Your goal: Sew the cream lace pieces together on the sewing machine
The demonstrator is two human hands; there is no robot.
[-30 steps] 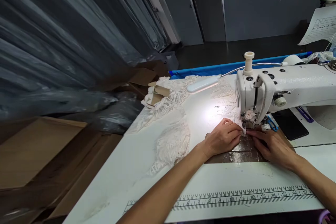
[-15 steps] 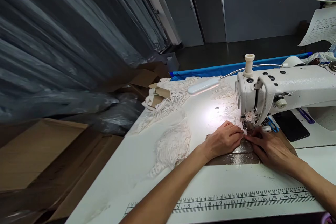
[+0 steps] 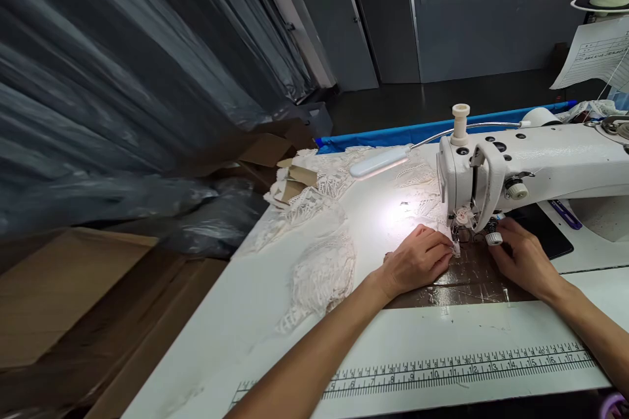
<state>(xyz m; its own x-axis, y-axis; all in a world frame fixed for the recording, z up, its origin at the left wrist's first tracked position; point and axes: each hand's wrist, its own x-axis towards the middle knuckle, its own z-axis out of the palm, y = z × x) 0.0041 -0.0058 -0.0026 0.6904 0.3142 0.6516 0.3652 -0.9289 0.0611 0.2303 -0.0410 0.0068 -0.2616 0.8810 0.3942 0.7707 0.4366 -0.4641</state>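
My left hand (image 3: 420,258) rests on the sewing plate, its fingers pinching the edge of a piece of white lace (image 3: 457,249) beside the presser foot. Above stands the head of a white sewing machine (image 3: 459,177), its needle area partly hidden by parts and lace. My right hand (image 3: 525,258) is closed and curled to the right of the presser foot, next to a white knob (image 3: 494,238). It covers the spot of the blue thread snips, of which only a bit of blue (image 3: 500,216) shows; its fingertips are hidden.
More white lace (image 3: 324,268) lies left on the white table (image 3: 236,314), around a lit lamp (image 3: 379,162). A black phone (image 3: 550,236) and purple snips (image 3: 565,214) lie under the machine arm. A printed ruler (image 3: 457,370) runs along the front edge. Cardboard boxes (image 3: 73,288) stand left.
My right hand has left the lace by the presser foot and moved right, over the blue thread snips. My left hand stays at the lace. The view has shifted slightly.
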